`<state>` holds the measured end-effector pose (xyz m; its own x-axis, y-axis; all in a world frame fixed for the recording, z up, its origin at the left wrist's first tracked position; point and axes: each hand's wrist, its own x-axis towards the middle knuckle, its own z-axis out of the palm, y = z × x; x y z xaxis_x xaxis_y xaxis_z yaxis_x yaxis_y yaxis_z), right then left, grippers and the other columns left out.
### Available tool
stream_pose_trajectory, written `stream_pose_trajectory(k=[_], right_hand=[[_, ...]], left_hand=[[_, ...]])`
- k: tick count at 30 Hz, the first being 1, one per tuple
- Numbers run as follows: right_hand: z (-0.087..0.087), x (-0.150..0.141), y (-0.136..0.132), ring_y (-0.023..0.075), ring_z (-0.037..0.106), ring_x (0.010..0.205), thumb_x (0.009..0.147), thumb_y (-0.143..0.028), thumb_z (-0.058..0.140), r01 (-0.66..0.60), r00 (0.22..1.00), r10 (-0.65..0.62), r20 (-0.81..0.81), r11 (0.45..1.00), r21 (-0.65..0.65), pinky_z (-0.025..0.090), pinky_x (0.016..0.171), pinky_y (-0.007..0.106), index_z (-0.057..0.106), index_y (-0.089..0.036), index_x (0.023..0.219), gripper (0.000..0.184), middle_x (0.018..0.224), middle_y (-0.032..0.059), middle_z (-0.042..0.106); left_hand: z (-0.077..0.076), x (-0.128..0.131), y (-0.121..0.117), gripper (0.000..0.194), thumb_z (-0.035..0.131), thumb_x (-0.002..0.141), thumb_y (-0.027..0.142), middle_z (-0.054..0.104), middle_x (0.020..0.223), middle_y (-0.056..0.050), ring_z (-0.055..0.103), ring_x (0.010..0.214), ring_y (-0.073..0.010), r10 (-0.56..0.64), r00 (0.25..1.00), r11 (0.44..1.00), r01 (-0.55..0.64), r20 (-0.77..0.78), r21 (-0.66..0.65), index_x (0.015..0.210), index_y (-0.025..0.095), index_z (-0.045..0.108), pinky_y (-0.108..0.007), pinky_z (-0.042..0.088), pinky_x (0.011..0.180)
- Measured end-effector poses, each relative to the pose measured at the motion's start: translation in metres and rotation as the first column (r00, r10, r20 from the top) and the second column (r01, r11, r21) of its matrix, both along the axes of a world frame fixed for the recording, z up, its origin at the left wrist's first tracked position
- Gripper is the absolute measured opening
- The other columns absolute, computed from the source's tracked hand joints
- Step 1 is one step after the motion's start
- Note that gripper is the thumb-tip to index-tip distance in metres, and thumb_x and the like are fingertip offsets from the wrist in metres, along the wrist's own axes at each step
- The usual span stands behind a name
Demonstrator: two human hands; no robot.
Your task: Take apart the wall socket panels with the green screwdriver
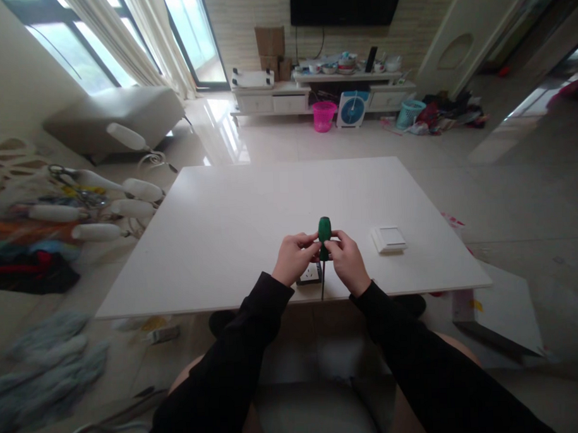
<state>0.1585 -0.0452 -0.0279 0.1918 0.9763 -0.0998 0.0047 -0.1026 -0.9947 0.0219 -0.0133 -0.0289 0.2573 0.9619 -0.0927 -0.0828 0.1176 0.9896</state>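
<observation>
A green-handled screwdriver [324,231] stands nearly upright over the near edge of the white table [232,231], its thin dark shaft pointing down toward me. My left hand [294,257] is closed, with its fingertips pinching the handle from the left. My right hand [348,258] is closed on the handle from the right. Under my left hand lies a small socket plate [310,274], partly hidden by the hand. A white wall switch [388,239] lies flat on the table, a little to the right of my right hand.
A rack with white padded arms and scissors [94,204] stands left of the table. Blue cloths [43,370] lie on the floor at lower left. A white board [498,313] leans by the table's right corner. A TV cabinet [322,92], pink basket and fan stand far back.
</observation>
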Motion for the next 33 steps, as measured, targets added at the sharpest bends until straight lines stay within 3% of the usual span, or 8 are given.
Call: stream_pose_trajectory(k=[33], right_hand=[[0.0016, 0.0005, -0.0002, 0.0215, 0.073, 0.066, 0.081, -0.040, 0.063, -0.002, 1.000, 0.002, 0.005, 1.000, 0.006, 0.061, 0.062, 0.033, 0.061, -0.019, 0.101, 0.029, 0.074, 0.0026, 0.073]], left_hand=[[0.0030, 0.0015, -0.0019, 0.021, 0.080, 0.078, 0.025, 0.061, 0.074, 0.000, 0.065, 0.062, -0.0103, 0.012, 0.999, 1.000, -0.011, 0.031, -0.005, 0.092, 0.010, 0.083, -0.025, 0.063, 0.057]])
